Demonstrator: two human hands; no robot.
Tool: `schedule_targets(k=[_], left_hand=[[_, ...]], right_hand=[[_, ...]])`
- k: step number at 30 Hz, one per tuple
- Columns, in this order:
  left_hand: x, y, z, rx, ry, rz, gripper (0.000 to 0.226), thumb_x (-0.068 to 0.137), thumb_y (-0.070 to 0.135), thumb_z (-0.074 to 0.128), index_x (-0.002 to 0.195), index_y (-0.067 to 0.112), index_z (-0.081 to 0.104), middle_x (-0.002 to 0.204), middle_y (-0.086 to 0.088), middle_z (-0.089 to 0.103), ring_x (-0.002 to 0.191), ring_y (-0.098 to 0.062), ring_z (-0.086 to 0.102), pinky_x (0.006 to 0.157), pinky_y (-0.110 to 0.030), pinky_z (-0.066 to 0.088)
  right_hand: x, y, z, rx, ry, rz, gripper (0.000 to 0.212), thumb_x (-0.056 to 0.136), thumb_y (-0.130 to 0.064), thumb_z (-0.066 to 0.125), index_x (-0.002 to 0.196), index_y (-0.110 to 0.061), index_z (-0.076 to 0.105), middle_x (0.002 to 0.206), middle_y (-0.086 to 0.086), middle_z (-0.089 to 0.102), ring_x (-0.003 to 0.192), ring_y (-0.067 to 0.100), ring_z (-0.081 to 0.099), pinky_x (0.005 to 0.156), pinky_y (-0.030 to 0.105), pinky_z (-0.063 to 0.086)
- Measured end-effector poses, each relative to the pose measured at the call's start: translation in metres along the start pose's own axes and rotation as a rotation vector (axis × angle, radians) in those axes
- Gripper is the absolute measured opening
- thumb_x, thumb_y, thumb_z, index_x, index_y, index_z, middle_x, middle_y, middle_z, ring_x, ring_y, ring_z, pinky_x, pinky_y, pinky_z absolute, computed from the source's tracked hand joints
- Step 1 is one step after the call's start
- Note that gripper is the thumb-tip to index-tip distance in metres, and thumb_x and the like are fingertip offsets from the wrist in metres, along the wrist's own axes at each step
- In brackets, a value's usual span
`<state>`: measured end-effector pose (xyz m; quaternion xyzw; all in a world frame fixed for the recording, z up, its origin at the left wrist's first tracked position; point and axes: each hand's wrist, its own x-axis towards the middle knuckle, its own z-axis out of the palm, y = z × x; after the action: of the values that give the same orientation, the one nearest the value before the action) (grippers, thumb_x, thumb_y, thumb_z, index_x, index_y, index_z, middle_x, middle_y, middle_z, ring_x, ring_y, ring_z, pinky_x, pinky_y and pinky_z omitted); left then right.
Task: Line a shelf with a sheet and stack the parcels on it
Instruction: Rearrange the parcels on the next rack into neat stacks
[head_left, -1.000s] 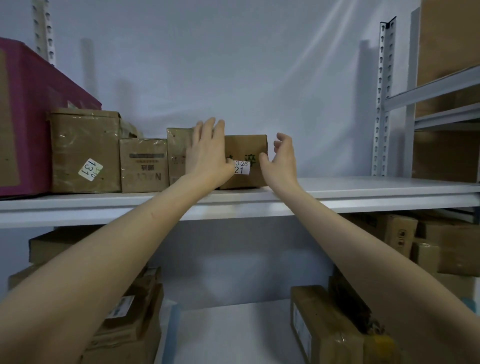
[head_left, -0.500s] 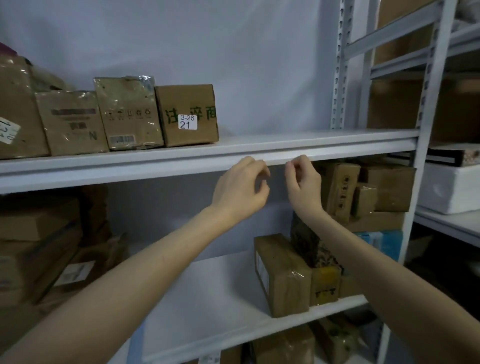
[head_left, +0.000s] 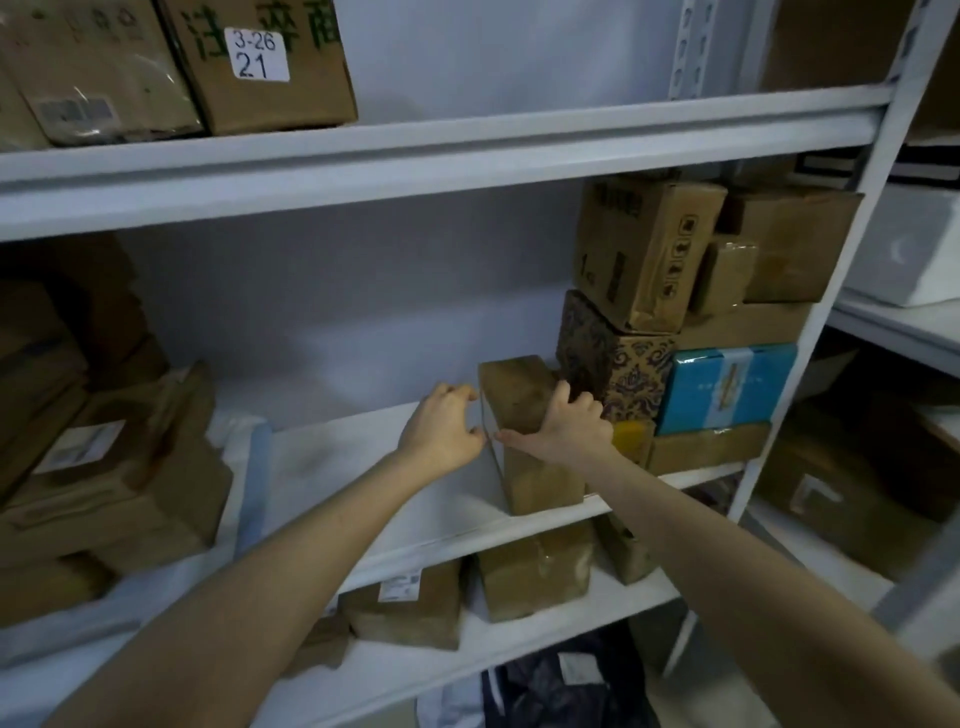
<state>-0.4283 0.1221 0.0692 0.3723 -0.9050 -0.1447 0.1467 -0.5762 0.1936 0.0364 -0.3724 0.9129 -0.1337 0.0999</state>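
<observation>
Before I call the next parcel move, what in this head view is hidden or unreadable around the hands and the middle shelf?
- Right hand grip on the tall brown parcel: its far side is hidden; a firm hold cannot be confirmed.
- Left hand: touching the parcel or just short of it, unclear.
- Yellow box: mostly covered by the right wrist.
- Label on the left parcel: too blurred to read.
- Barcode parcel: cut off by the top edge.

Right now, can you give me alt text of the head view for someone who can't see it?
Both hands reach to a tall brown parcel standing on the white middle shelf: the right hand lies on its top, the left hand curls at its left edge. Stacked parcels fill the shelf's right end, and a labelled box stands on the shelf above.
</observation>
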Motion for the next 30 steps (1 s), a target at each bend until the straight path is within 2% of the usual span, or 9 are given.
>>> schedule_targets(k=[3,8,14,17,21,23,26,28,30], left_hand=[[-0.003,-0.015,0.01,0.017,-0.044,-0.053,0.054,0.086,0.022,0.06,0.137,0.013,0.046,0.14,-0.012,0.042,0.128,-0.027,0.046,0.106,-0.032,0.039],[-0.009,-0.029,0.015,0.031,-0.069,-0.106,0.054,0.087,0.022,0.06,0.138,0.014,0.042,0.139,-0.011,0.041,0.123,-0.028,0.048,0.099,-0.033,0.043],[-0.005,-0.027,0.006,0.02,-0.045,-0.045,0.063,0.082,0.017,0.065,0.139,0.01,0.039,0.136,-0.015,0.043,0.126,-0.03,0.045,0.102,-0.032,0.039],[0.002,-0.017,-0.013,0.082,-0.116,0.022,0.09,0.07,0.019,0.076,0.145,0.012,0.027,0.137,-0.015,0.037,0.13,-0.032,0.039,0.105,-0.034,0.037],[0.001,0.004,-0.049,0.321,-0.49,0.047,0.13,0.061,0.047,0.084,0.152,0.027,-0.007,0.156,-0.004,0.01,0.144,-0.029,0.013,0.115,-0.046,0.023],[-0.003,0.015,-0.064,0.31,-0.674,0.048,0.129,0.065,0.046,0.083,0.151,0.03,-0.011,0.159,0.001,0.006,0.145,-0.024,0.014,0.114,-0.039,0.025],[-0.014,0.025,-0.079,0.038,-0.879,0.016,0.107,0.074,0.031,0.08,0.149,0.034,0.003,0.148,0.004,0.033,0.129,-0.017,0.043,0.1,-0.031,0.044],[-0.024,0.026,-0.086,-0.087,-0.889,0.037,0.094,0.077,0.025,0.078,0.145,0.033,0.014,0.131,0.009,0.047,0.115,-0.01,0.054,0.09,-0.028,0.052],[-0.028,0.026,-0.094,-0.153,-0.823,0.06,0.093,0.07,0.029,0.082,0.142,0.033,0.023,0.128,0.007,0.052,0.111,-0.011,0.059,0.09,-0.033,0.053]], right_hand=[[0.004,-0.004,0.016,-0.07,-0.02,0.03,0.13,0.059,-0.091,0.052,0.151,-0.013,0.004,0.148,0.02,0.022,0.136,0.037,0.026,0.103,0.046,0.033],[0.006,-0.001,0.029,-0.012,0.111,0.031,0.123,0.061,-0.08,0.064,0.148,-0.01,0.013,0.143,0.023,0.028,0.132,0.039,0.03,0.103,0.047,0.032],[-0.004,0.002,0.012,0.075,0.182,-0.177,0.118,0.055,-0.068,0.077,0.143,-0.01,0.025,0.138,0.02,0.037,0.128,0.039,0.037,0.105,0.047,0.035],[-0.012,0.004,-0.014,0.06,0.087,-0.366,0.11,0.055,-0.066,0.079,0.139,-0.012,0.033,0.136,0.016,0.041,0.126,0.036,0.039,0.103,0.046,0.04],[-0.028,0.003,-0.053,0.145,-0.222,-0.621,0.101,0.057,-0.051,0.086,0.14,-0.017,0.04,0.134,0.004,0.049,0.122,0.023,0.046,0.101,0.041,0.045],[-0.035,0.002,-0.064,0.226,-0.404,-0.674,0.087,0.061,-0.042,0.087,0.134,-0.02,0.046,0.127,-0.001,0.053,0.115,0.018,0.053,0.098,0.038,0.049],[-0.048,0.0,-0.078,0.313,-0.525,-0.734,0.082,0.055,-0.044,0.084,0.126,-0.02,0.051,0.121,-0.001,0.057,0.108,0.016,0.059,0.093,0.031,0.052],[-0.055,0.001,-0.087,0.38,-0.564,-0.763,0.083,0.048,-0.048,0.079,0.122,-0.02,0.054,0.119,0.001,0.06,0.105,0.015,0.061,0.089,0.027,0.052],[-0.061,0.002,-0.094,0.474,-0.572,-0.77,0.08,0.051,-0.047,0.079,0.122,-0.019,0.055,0.119,0.0,0.059,0.106,0.013,0.06,0.087,0.022,0.049]])
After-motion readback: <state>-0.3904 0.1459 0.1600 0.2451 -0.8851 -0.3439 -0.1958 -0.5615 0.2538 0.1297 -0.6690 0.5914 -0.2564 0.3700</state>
